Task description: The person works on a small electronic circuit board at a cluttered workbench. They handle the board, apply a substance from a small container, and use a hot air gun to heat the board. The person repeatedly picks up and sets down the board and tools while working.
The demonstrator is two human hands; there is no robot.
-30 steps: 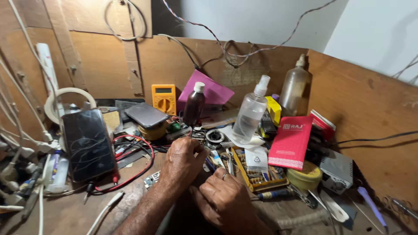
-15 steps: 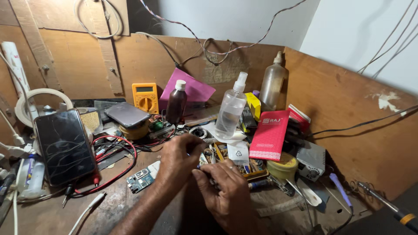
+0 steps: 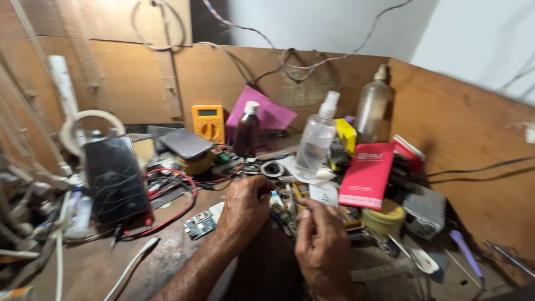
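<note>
Left hand [image 3: 245, 203] is curled over the clutter at the middle of the desk [image 3: 100, 267], fingers bent down toward a heap of small tools and parts [image 3: 287, 209]; whether its grip holds anything cannot be told, since the fingertips are hidden. Right hand [image 3: 322, 245] sits just beside it toward the front edge, thumb and forefinger pinched together at the same heap; the pinched item is too small and blurred to identify.

Judgement: fine work of this kind is best done with both wrists braced on the desk and the pinch kept low over the heap, so a dropped part stays within it.

Count, as visible: one dark smartphone [image 3: 114, 178] propped toward the left edge; one small green circuit board [image 3: 199, 226] lying just left of the left hand; one yellow multimeter [image 3: 207, 122] against the back wall; one clear spray bottle [image 3: 316, 139]; one dark brown bottle [image 3: 246, 131]; one cloudy bottle [image 3: 373, 108]; one red booklet [image 3: 366, 175] toward the right side.
</note>
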